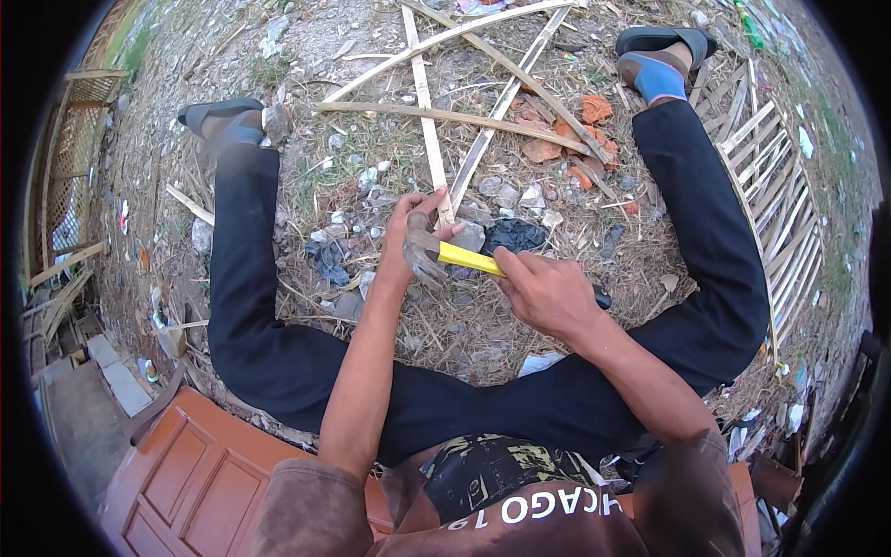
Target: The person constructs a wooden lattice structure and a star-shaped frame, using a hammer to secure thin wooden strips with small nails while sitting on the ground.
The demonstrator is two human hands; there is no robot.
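My right hand is wrapped round the yellow handle of a claw hammer, its dark grip end sticking out past my palm. The metal head lies over my left hand and hides part of it. With its fingers and thumb, that left hand grips the near end of a pale wooden slat, where a second slat meets it at a point. These two join other crossing slats in a star-like frame on the ground between my legs. Whether a nail sits at the joint I cannot tell.
Broken orange brick pieces lie under the frame's right side. Stones and black plastic scraps are scattered near my hands. A slatted wooden panel rests beyond my right leg, a lattice panel at far left. Beneath me is a brown panelled door.
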